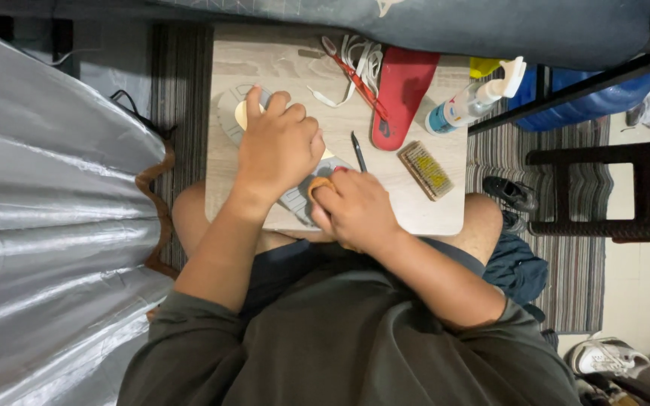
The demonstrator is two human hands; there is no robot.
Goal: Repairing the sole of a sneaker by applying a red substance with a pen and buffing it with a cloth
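Note:
A grey shoe [229, 113] lies sole-up on a small wooden lap table [430, 214]. My left hand [276, 146] is pressed down over its middle, gripping it. My right hand [355, 207] is closed around a small tan brush or pad [317, 184] held against the shoe's heel end. Most of the shoe is hidden under both hands.
On the table lie a black pen [358, 150], a red insole [402, 94], white laces [362, 60], a red tool [355, 75], a wooden brush [426, 170] and a spray bottle [472, 101]. A grey padded surface [54, 248] is at left, a dark stool [603, 192] and shoes at right.

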